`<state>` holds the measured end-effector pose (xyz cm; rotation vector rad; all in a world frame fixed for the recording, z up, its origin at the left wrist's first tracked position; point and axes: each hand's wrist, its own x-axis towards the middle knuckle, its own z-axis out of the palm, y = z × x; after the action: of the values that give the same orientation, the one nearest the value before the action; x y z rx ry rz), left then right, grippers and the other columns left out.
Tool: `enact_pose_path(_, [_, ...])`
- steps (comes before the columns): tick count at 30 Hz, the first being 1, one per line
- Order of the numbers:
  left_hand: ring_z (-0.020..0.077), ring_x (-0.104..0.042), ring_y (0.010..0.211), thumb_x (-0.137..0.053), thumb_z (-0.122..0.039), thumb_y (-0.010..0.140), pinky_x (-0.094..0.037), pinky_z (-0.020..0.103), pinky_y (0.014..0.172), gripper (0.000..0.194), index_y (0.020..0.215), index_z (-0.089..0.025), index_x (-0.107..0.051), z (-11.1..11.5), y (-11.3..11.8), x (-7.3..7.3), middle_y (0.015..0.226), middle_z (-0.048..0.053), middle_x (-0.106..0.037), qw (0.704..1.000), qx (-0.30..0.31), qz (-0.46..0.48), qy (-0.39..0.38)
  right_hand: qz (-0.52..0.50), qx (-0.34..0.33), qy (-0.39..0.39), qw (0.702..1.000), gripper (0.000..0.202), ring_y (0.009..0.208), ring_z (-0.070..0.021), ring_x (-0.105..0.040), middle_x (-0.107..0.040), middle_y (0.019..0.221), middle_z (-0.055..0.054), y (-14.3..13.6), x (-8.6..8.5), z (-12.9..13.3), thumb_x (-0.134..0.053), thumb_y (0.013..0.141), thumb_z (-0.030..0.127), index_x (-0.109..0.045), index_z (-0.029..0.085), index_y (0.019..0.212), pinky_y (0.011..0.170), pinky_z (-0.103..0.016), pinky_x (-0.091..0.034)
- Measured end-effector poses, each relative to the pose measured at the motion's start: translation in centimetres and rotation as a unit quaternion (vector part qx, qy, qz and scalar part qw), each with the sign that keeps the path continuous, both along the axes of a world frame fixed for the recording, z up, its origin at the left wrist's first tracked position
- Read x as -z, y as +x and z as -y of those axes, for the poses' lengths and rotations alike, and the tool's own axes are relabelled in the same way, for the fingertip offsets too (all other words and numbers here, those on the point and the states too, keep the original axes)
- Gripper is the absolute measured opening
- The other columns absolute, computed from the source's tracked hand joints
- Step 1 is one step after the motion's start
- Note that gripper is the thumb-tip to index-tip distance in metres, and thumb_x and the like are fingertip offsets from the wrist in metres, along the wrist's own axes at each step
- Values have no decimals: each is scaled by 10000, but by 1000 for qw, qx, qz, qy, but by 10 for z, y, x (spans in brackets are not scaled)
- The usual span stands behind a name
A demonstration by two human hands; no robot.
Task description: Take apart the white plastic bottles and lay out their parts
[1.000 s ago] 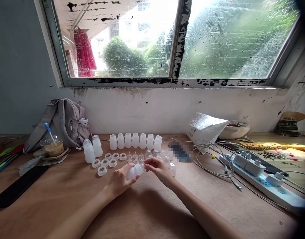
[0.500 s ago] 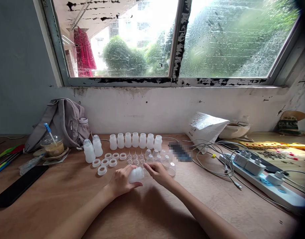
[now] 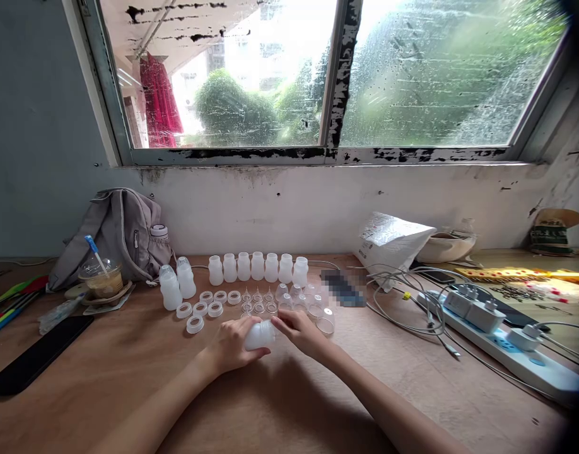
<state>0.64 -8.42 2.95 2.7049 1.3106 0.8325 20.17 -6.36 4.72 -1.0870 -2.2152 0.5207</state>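
Pale wall (image 3: 318,214), brn tbl (image 3: 242,403) — wet window (image 3: 441,94), prob. trees (image 3: 237,107) outside.

No text is reading clearly. Beyond the hands (image 3: 301,331) and to their right, a white and silver plastic bag (image 3: 391,247) is showing small dark print; farther right, a brown and dark-green packet (image 3: 549,238) is bearing pale characters, both illegible.

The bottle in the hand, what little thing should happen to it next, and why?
Perhaps the right hand should press gently at the mouth of the bottle: its fingers are right there, and the left hand holds the bottle tipped towards them.
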Motion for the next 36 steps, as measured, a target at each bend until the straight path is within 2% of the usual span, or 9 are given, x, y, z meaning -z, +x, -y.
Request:
enact_pose_path(3, [191, -590, 832, -521, -543, 690, -460, 286, 703, 502, 1076, -231, -443, -1, -2, -3, 992, 25, -593, 1000, -5, 14, -15, -15, -24, 12, 1000, 242, 512, -87, -410, -493, 628, 15, 2, -4, 4, -474, 793, 408, -490, 166, 785, 467, -205, -301])
enact_pose_path(5, [189, -587, 847, -523, -536, 690, -459, 279, 713, 498, 1078, -235, -438, -1, -3, -5, 1008, 23, -588, 1000, -2, 15, -25, -20, -71, 11, 997, 328, 645, -117, -496, -559, 838, -35, 3, -6, 7, -550, 745, 388, -474, 183, 990, 539, -211, -375])
enact_pose_path(7, [190, -591, 826, -520, -535, 693, -458, 278, 700, 489, 1071, -234, -446, 0, -2, -6, 985, 22, -594, 1000, 3, 1, -29, -14, -99, 11, 995, 363, 776, -150, -519, -562, 965, -57, 2, -5, 9, -560, 742, 361, -470, 204, 1057, 617, -229, -407])
enact_pose_path(14, [216, -599, 774, -496, -518, 714, -463, 305, 653, 450, 1007, -177, -481, -2, 3, 1, 903, 63, -608, 999, -17, -35, 14, 18, -47, -4, 999, 326, 726, -170, -523, -591, 853, -65, -5, 3, 12, -474, 789, 421, -537, 174, 993, 653, -280, -404])
enact_pose_path(19, [212, -598, 785, -499, -543, 700, -463, 303, 651, 480, 1031, -197, -459, -1, 4, 3, 933, 52, -603, 999, -29, -11, 8, 35, -44, -8, 998, 296, 691, -147, -525, -586, 853, -53, 6, -17, 4, -427, 814, 430, -547, 190, 939, 605, -250, -399])
enact_pose_path(23, [202, -599, 766, -511, -555, 682, -455, 289, 641, 497, 1042, -221, -436, -1, 2, 0, 902, 29, -612, 999, -30, 16, -28, 78, 139, 35, 987, 290, 671, -150, -526, -558, 830, -46, 41, -38, -11, -438, 795, 454, -557, 195, 844, 593, -258, -385])
enact_pose_path(26, [192, -596, 706, -506, -577, 673, -446, 280, 596, 499, 1010, -217, -427, -3, -1, -3, 830, 15, -611, 996, -54, 43, -62, 161, 246, 26, 956, 174, 707, -167, -539, -545, 861, -43, 69, -40, -21, -508, 761, 360, -564, 216, 840, 592, -265, -377])
enact_pose_path(32, [180, -570, 749, -516, -564, 675, -439, 286, 649, 452, 959, -220, -446, -4, -3, -9, 866, 13, -591, 991, -45, 86, -90, 210, 218, -82, 950, 185, 727, -193, -565, -586, 744, -41, 89, -26, -33, -642, 593, 111, -610, 197, 754, 592, -265, -399])
enact_pose_path(36, [183, -569, 760, -554, -561, 645, -435, 289, 654, 480, 969, -225, -441, -3, -4, -12, 882, 14, -594, 989, -30, 82, -115, 16, 128, -157, 979, 172, 580, -154, -563, -589, 658, -39, 77, -35, -31, -598, 689, 266, -596, 158, 823, 496, -258, -429])
